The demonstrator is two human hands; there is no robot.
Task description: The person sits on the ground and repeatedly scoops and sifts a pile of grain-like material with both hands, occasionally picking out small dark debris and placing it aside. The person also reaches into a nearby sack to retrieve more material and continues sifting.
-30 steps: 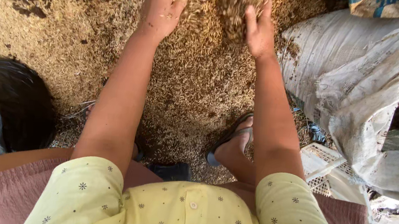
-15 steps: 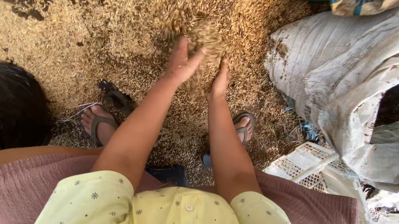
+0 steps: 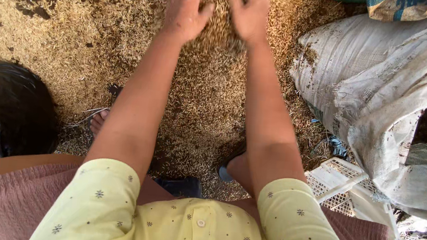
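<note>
Left hand point(image 3: 185, 8) and right hand point(image 3: 249, 11), fingers spread and palms facing, cupped around a clump of grain point(image 3: 219, 19) lifted between them above the heap point(image 3: 199, 108); best rubbed gently, letting kernels fall straight down, clear of the sack point(image 3: 378, 94) beside the right hand.

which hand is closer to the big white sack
Right. The right hand is in the grain beside the white sack, apart from it; the left hand lies farther off, beyond the right.
</note>
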